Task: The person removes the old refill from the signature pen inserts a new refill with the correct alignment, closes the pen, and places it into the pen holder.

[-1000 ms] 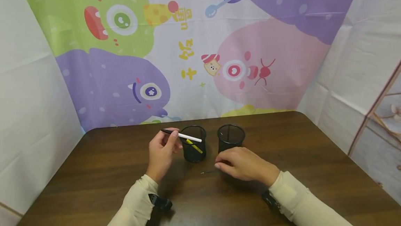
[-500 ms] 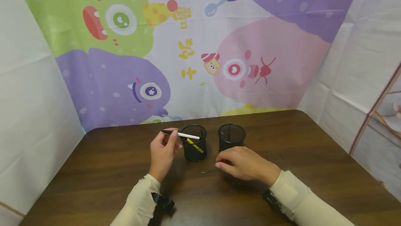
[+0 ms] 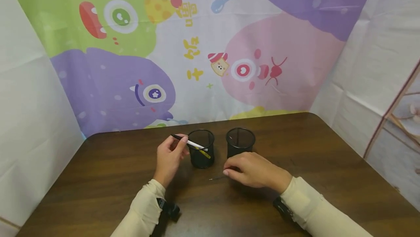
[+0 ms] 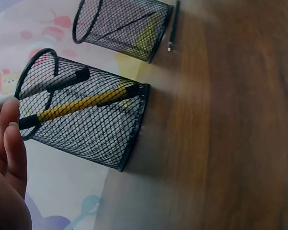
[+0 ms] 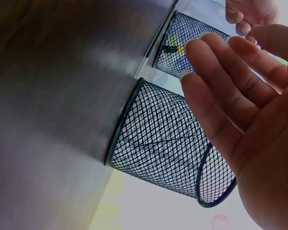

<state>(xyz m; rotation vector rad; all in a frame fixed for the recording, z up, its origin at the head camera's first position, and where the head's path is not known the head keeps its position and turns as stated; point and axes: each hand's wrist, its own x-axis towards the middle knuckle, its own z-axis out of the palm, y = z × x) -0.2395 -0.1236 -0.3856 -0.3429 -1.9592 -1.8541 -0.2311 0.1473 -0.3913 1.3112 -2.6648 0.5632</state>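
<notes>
My left hand point(image 3: 170, 156) pinches a white pen point(image 3: 195, 144) with a black upper part. The pen slants down through the mouth of the left black mesh pen cup point(image 3: 200, 162); in the left wrist view its dark lower end point(image 4: 81, 74) shows behind the mesh. A yellow pen point(image 4: 81, 104) with black ends leans inside the same cup. My right hand point(image 3: 256, 169), fingers loosely bent and holding nothing, hovers in front of the right mesh cup point(image 5: 158, 139). A thin dark pen point(image 4: 174, 26) with a metallic tip lies on the table, partly hidden by that hand in the head view.
The two cups stand side by side on the brown wooden table point(image 3: 203, 208). Behind it hangs a cartoon-printed cloth point(image 3: 203, 102), with pale cloth walls at both sides. Black wrist devices point(image 3: 172, 210) sit at both cuffs.
My left hand has lowered the white pen's front end from above the left cup's rim into its mouth, tilting it downward. The right hand stays nearly still; the head view has shifted slightly.
</notes>
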